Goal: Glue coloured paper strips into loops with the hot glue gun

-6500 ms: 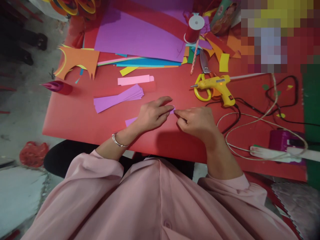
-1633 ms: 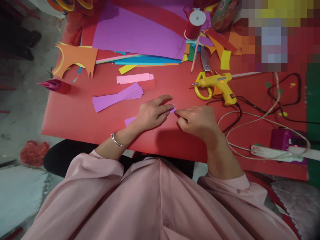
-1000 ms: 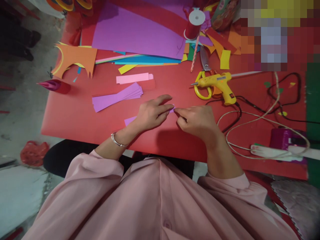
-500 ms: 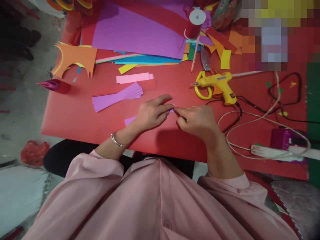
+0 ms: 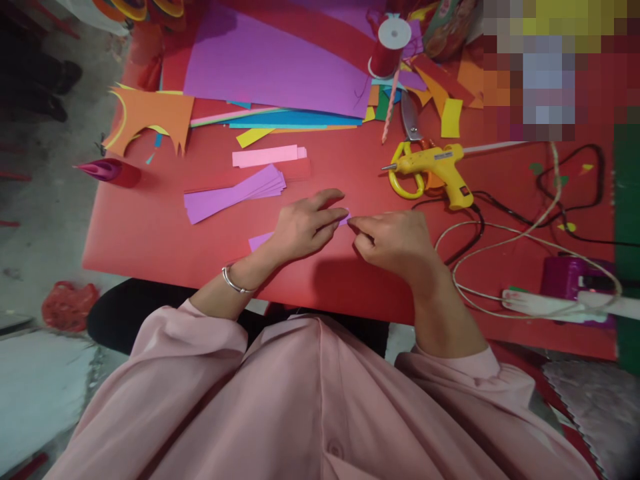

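Observation:
A purple paper strip (image 5: 261, 241) lies on the red table (image 5: 150, 227) and runs under my left hand (image 5: 305, 230). That hand lies over it with fingers pressed down on the strip's right end. My right hand (image 5: 395, 240) is closed in a pinch on the same end of the strip, its fingertips touching those of the left hand. Most of the strip is hidden beneath my left hand.
A pile of purple strips (image 5: 233, 193) and a pink strip (image 5: 267, 157) lie behind my left hand. A yellow glue gun (image 5: 433, 170) rests on yellow-handled scissors (image 5: 407, 150) at the right, with cords (image 5: 500, 233) looping to a power strip (image 5: 550, 305). Coloured sheets (image 5: 280, 67) and a red spool (image 5: 387, 50) fill the back.

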{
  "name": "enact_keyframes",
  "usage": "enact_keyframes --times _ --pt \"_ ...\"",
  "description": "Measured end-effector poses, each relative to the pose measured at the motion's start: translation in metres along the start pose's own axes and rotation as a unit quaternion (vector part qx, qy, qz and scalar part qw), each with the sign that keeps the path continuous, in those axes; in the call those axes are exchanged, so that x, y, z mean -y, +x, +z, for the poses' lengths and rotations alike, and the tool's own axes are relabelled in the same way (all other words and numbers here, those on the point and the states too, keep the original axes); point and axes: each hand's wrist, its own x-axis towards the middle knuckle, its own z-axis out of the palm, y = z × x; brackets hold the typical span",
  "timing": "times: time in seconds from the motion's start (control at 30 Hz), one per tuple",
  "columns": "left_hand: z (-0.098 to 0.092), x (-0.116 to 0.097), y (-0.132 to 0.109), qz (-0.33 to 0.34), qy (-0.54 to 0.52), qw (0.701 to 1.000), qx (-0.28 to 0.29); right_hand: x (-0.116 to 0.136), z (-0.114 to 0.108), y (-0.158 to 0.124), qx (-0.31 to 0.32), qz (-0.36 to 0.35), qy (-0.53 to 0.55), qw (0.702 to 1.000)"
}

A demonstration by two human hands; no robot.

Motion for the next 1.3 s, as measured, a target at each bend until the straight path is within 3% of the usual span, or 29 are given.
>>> enact_keyframes --times 1.3 --pt "-0.0014 -0.0015 0.0011 -0.006 -0.009 1.000 0.006 0.0008 -0.0015 0.0005 0.011 -0.002 -0.002 1.000"
